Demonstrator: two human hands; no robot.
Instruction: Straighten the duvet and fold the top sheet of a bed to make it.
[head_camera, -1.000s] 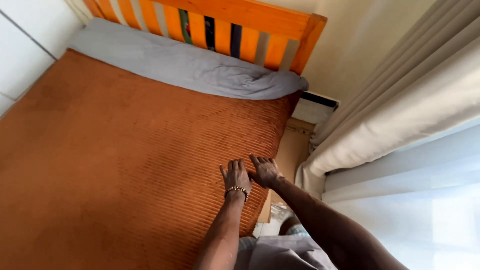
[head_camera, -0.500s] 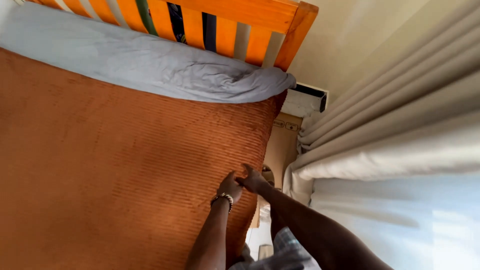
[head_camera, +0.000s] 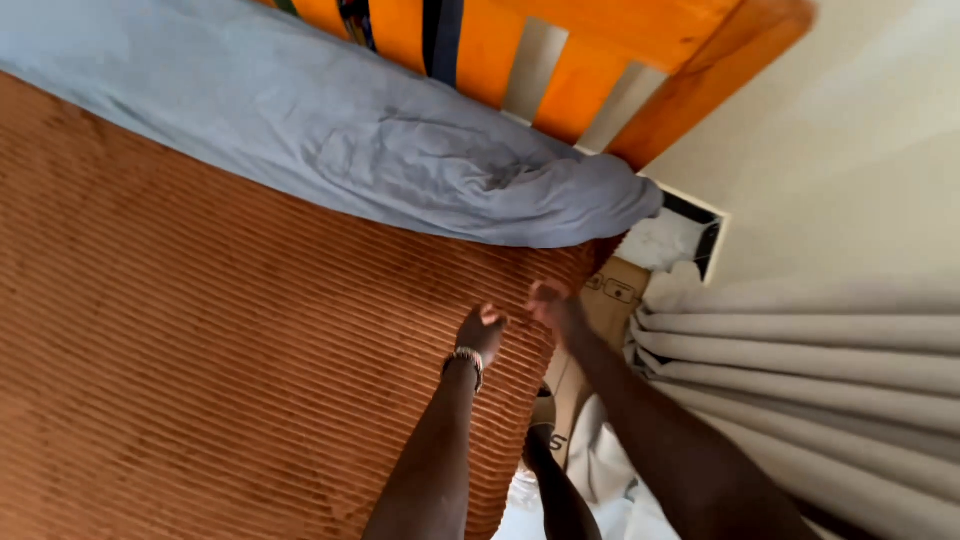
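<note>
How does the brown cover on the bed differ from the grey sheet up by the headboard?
The brown cover is ribbed with even ridges; the grey sheet is plain cloth. The cover lies flat and smooth, while the sheet is crumpled and bunched at its corner. The cover takes up most of the bed; the sheet shows only as a band along the wooden headboard. Both hands, left hand and right hand, are on the cover's edge, not the sheet.

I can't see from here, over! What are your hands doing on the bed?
Left hand curled, on ribbed rust-orange bedspread. Right hand at its edge, grip unclear. Crumpled grey sheet just ahead; cardboard box beside bed.
</note>
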